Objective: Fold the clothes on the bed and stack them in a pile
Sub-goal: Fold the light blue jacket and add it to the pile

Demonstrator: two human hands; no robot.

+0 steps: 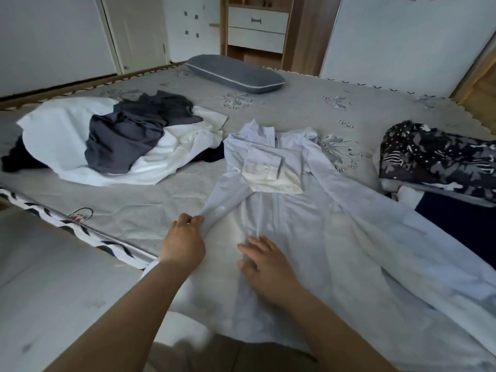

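White shirt (295, 216) lies spread flat on the bed (150, 210), hem toward the near edge. Left hand (183, 237) pinches a fold at its side; right hand (264, 260) presses flat, fingers straight. Unfolded heap (118, 140) lies far left.

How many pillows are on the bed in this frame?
1: a grey pillow with pale piping lies at the far end of the bed, near the drawers. Others could be hidden under the clothes.
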